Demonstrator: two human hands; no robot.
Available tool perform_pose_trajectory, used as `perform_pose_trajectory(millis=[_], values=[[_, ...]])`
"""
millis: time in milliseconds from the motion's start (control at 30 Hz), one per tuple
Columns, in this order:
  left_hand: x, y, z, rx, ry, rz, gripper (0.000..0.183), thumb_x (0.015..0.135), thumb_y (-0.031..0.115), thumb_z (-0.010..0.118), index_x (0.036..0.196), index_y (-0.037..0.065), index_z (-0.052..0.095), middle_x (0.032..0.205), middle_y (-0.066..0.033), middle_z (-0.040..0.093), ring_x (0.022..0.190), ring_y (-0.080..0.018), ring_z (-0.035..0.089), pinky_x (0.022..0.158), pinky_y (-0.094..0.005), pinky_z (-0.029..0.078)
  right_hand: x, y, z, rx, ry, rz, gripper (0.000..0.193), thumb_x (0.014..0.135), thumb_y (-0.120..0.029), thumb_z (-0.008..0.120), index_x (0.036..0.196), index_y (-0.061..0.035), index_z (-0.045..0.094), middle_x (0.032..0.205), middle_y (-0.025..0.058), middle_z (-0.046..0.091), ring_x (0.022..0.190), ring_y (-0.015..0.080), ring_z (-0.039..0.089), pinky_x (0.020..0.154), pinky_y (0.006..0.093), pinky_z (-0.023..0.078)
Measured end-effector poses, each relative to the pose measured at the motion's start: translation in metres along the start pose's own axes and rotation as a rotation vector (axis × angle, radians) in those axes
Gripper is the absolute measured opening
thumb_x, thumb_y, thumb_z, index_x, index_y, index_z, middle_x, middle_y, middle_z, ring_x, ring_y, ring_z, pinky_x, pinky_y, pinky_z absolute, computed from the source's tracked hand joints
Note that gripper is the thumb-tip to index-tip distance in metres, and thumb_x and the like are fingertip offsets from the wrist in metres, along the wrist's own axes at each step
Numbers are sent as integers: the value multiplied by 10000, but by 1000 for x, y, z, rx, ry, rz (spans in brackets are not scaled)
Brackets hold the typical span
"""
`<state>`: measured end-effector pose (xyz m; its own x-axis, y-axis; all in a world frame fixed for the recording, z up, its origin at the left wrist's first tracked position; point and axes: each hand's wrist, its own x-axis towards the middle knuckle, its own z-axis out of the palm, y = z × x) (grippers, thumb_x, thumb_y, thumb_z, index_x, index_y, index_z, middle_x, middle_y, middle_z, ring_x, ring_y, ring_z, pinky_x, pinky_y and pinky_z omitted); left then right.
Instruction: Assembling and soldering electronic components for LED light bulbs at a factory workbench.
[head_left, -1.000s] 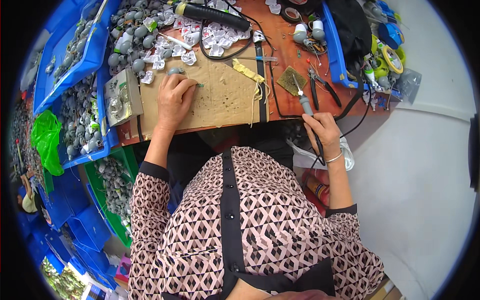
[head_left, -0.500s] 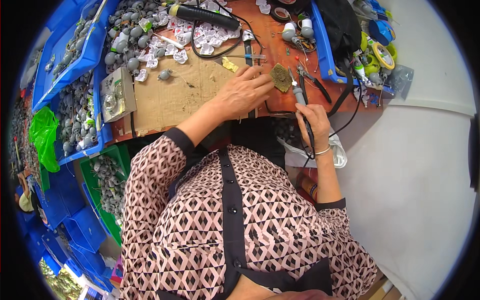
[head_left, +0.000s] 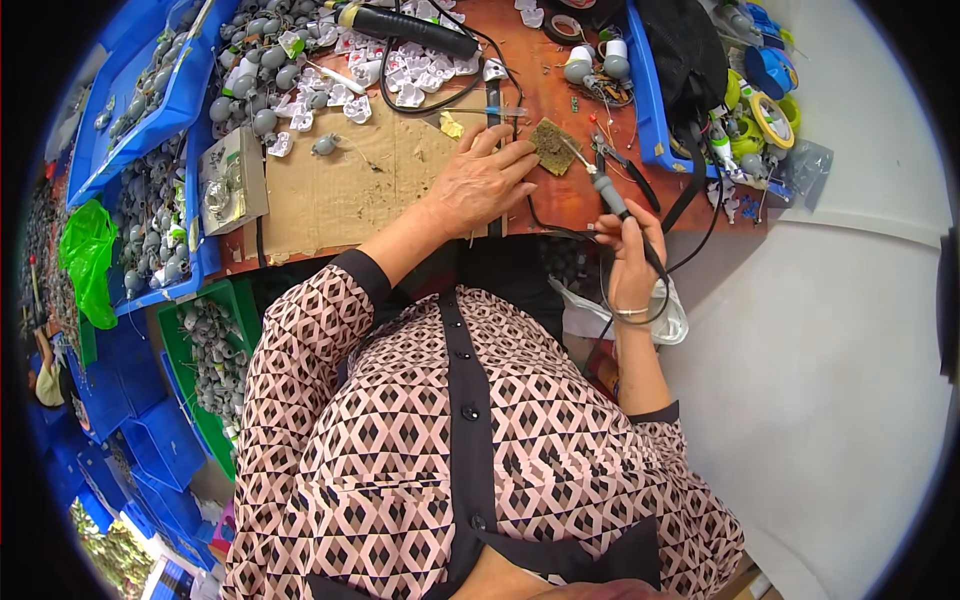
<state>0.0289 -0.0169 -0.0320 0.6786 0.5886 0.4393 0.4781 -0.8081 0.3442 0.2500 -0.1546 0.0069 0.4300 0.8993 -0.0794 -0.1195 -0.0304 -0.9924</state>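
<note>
My right hand [head_left: 630,262] is closed around the grey grip of a soldering iron [head_left: 611,196], whose black cord loops past the wrist. The iron's thin tip points up and left, at the edge of a worn brownish-green sponge [head_left: 548,150]; whether it touches cannot be told. Left of that sponge, my left hand [head_left: 482,185] rests low over the table with its fingers stretched and slightly apart, fingertips close to the sponge. Nothing shows in it. Just right of the iron's tip lies a pair of dark-handled pliers [head_left: 632,168].
Brown cardboard [head_left: 330,200] covers the table's left part, with one grey bulb-shaped piece [head_left: 325,144] on it. Behind are heaped grey bulbs [head_left: 265,75], white plastic pieces [head_left: 410,85] and a black-wrapped rod [head_left: 410,32]. Blue bins [head_left: 648,90] flank both sides; a clear box [head_left: 235,180] stands left.
The iron has tilted leftward, its tip moving to the sponge, while my right hand turned and came slightly nearer me. My left hand shifted slightly left, its fingers straighter.
</note>
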Motion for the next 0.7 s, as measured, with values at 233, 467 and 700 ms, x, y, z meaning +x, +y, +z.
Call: perform_pose_trajectory(millis=[233, 467, 700], values=[[-3, 1, -2, 41, 10, -29, 374, 898, 337, 691, 1194, 109, 678, 1251, -24, 613, 1249, -274, 507, 1100, -491, 343, -8, 16, -29, 339, 184, 222, 323, 1050, -246, 557, 1256, 2, 583, 967, 167, 721, 823, 235, 722, 720, 298, 603], [-2, -1, 1, 54, 27, -55, 385, 897, 348, 690, 1197, 108, 668, 1273, -35, 599, 1265, -272, 493, 1110, -516, 321, 17, 13, -9, 293, 127, 150, 312, 1046, -228, 566, 1241, 14, 583, 937, 153, 711, 816, 215, 705, 751, 307, 596], [-5, 0, -10, 75, -19, -102, 424, 899, 352, 689, 1252, 120, 650, 1325, -25, 575, 1284, -262, 477, 1129, -493, 310, -8, -4, -15, 41, 59, 44, 311, 1048, -194, 538, 1273, 18, 573, 957, 136, 698, 828, 195, 684, 752, 297, 565]])
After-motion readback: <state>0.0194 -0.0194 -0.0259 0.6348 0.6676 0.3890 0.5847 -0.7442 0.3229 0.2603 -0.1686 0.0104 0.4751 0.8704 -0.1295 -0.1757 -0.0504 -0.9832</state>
